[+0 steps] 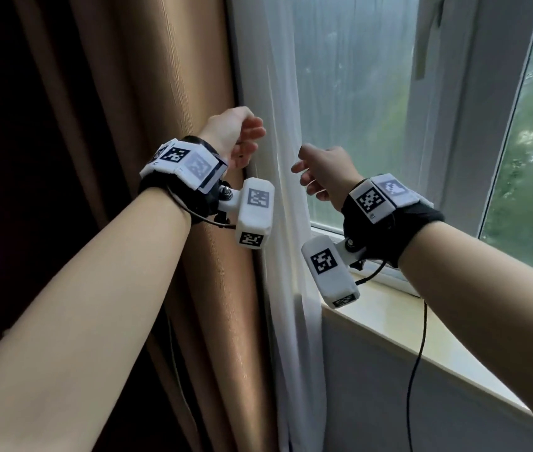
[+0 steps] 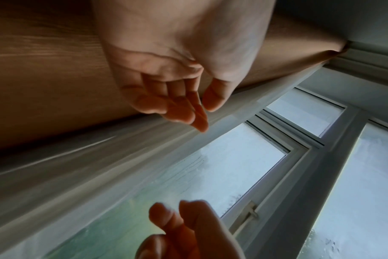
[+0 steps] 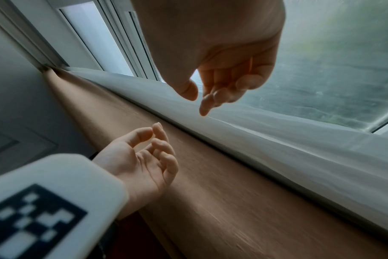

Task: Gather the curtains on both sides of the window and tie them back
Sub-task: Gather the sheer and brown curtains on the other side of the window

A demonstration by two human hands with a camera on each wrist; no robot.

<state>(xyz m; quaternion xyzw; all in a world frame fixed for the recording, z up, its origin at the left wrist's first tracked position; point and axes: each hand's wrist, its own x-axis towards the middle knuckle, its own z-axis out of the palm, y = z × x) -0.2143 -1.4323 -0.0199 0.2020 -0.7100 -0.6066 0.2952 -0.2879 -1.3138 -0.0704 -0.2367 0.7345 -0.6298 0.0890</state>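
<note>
A brown curtain [image 1: 160, 93] hangs gathered in folds at the left of the window. Beside it falls a sheer white curtain [image 1: 278, 93], partly over the glass. My left hand [image 1: 247, 140] is raised in front of the seam between the two curtains, fingers loosely curved and holding nothing. My right hand [image 1: 307, 177] hovers just right of the sheer, also relaxed and holding nothing. In the left wrist view the left hand [image 2: 205, 115] hangs close to the sheer curtain [image 2: 78, 175]. In the right wrist view the right hand [image 3: 198, 103] floats above the sheer curtain [image 3: 277, 149]. No tie-back is in view.
A pale window sill [image 1: 405, 324] juts out at lower right under the white window frame [image 1: 473, 125], which carries a handle [image 1: 424, 44]. A black cable [image 1: 416, 370] dangles from my right wrist past the sill's edge. Left of the brown curtain it is dark.
</note>
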